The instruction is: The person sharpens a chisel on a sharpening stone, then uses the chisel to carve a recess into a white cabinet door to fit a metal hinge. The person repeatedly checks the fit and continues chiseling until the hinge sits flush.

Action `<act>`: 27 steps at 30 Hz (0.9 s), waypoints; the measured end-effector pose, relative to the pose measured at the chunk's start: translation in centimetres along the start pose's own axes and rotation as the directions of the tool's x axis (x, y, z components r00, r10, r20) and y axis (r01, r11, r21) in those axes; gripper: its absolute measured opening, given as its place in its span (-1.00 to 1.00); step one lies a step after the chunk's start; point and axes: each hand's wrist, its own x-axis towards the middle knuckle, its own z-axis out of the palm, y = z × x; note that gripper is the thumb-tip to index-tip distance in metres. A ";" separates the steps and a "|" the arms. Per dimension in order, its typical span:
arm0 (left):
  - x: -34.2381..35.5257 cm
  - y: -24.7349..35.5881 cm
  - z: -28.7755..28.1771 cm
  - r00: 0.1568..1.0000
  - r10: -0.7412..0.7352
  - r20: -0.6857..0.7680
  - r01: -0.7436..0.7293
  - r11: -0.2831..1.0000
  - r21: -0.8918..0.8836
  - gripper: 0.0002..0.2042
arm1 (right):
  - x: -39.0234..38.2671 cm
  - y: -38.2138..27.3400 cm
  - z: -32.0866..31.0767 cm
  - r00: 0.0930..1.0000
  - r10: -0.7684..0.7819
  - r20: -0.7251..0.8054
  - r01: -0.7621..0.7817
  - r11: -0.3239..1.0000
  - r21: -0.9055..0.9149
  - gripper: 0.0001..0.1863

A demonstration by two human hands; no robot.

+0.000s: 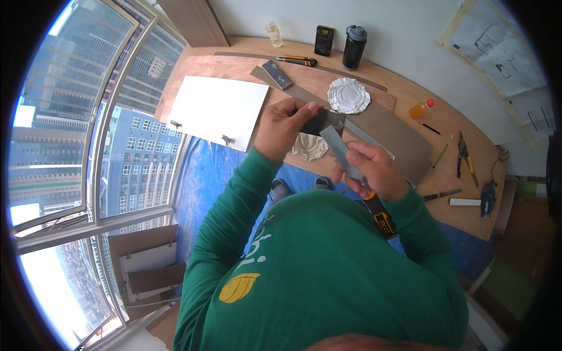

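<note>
Between the thumb and fingers of my left hand [287,124] is a thin dark rectangular sheet [321,121], held over the workbench. My right hand [374,169] is closed on a tool that looks like a flat file [336,145]. Its grey blade slants up toward the sheet's right edge, and its orange-and-black handle [380,216] hangs down toward my body. Whether blade and sheet touch, I cannot tell. Beneath the sheet lies a crumpled pale cloth-like piece [310,147], partly covered by my left hand and the sheet. A crinkled silver foil dish [349,96] sits just beyond.
A white panel [216,108] with hinges lies left on the wooden workbench [468,152]. Behind are a sanding block [277,75], a utility knife [297,60], a phone [324,41] and a black bottle [354,48]. Rightward are an orange-liquid bottle [421,109] and pliers [465,153]. Blue sheeting [205,169] covers the floor.
</note>
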 end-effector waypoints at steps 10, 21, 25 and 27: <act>-2.3 0.5 -0.8 0.952 0.145 0.269 -0.146 0.989 -0.016 -0.62 | 0.1 0.3 -0.6 0.999 -0.032 0.014 0.031 0.996 0.088 -0.65; -2.6 -0.3 2.8 0.979 -0.048 0.197 0.096 0.966 -0.242 -0.66 | 0.7 0.9 -0.9 0.999 -0.039 0.021 0.036 0.991 0.128 -0.63; -2.6 -0.5 3.1 0.978 -0.072 0.197 0.132 0.941 -0.311 -0.68 | 0.8 0.9 -1.0 0.999 -0.045 0.010 0.043 0.990 0.135 -0.60; -2.6 -0.3 3.3 0.979 -0.092 0.182 0.145 0.940 -0.307 -0.68 | 0.8 0.9 -1.1 0.999 -0.052 0.016 0.049 0.990 0.133 -0.62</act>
